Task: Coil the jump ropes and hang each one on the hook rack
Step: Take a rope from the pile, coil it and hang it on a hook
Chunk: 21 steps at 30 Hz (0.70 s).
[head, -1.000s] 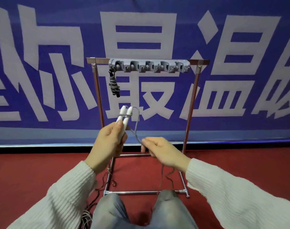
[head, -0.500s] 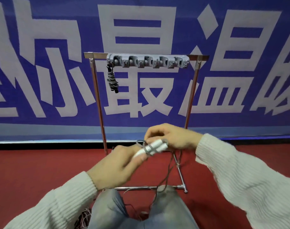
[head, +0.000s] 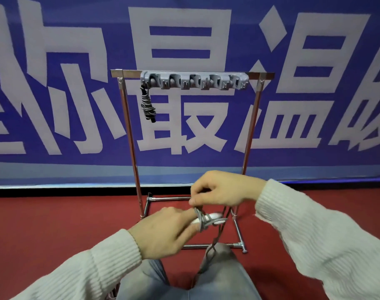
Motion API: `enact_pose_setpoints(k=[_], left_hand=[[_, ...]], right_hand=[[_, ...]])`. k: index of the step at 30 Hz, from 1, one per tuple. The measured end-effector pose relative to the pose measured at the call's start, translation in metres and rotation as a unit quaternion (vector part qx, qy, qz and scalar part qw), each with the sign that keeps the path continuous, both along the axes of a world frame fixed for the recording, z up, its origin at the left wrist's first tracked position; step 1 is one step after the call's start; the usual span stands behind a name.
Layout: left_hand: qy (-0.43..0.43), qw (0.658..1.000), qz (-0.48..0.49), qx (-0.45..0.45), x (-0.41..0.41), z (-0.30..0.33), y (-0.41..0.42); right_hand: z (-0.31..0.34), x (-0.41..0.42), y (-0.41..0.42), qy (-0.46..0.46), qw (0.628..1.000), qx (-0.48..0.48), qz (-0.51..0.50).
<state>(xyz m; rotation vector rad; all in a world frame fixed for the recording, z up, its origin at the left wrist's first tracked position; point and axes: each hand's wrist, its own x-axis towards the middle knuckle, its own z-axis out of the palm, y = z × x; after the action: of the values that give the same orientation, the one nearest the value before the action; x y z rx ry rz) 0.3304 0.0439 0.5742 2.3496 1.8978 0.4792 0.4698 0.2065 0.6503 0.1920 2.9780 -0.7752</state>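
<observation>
My left hand point(head: 167, 232) grips the two white handles point(head: 215, 219) of a jump rope, held sideways low in front of me. A few turns of its grey cord point(head: 203, 221) lie round the handles. My right hand point(head: 221, 189) pinches the cord just above them, and the loose rest of the cord point(head: 212, 250) trails down between my knees. The grey hook rack point(head: 194, 81) sits on the top bar of a metal stand point(head: 249, 135). A dark coiled jump rope point(head: 148, 105) hangs from its leftmost hook; the other hooks are bare.
The stand's base bars point(head: 238, 232) rest on red floor point(head: 44, 224) right ahead of my knees point(head: 217, 276). A blue banner with large white characters point(head: 184, 40) covers the wall behind. More cord shows by my left leg at the bottom edge.
The handles went from upright at chest height to sideways and lower. My right hand moved up over them, and cord turns now lie round the handles.
</observation>
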Motion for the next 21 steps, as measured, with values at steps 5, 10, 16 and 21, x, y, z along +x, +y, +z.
enact_pose_setpoints(k=[5,10,16,21], left_hand=[[-0.16,0.983,-0.022,0.083,0.006,0.023,-0.019],[-0.397,0.893,0.17,0.128,-0.007,0.024,-0.009],[-0.076,0.969,0.215,0.098,-0.028,-0.007,0.008],[0.027,0.998,0.053,0.034,0.008,0.0,0.002]], right_hand=[[-0.035,0.003,-0.001,0.027,0.92,-0.388,-0.046],[-0.068,0.006,-0.026,0.057,0.871,-0.462,-0.158],[-0.038,0.011,-0.029,0.036,0.981,0.166,-0.092],[0.006,-0.001,-0.009,-0.021,1.0,-0.002,-0.019]])
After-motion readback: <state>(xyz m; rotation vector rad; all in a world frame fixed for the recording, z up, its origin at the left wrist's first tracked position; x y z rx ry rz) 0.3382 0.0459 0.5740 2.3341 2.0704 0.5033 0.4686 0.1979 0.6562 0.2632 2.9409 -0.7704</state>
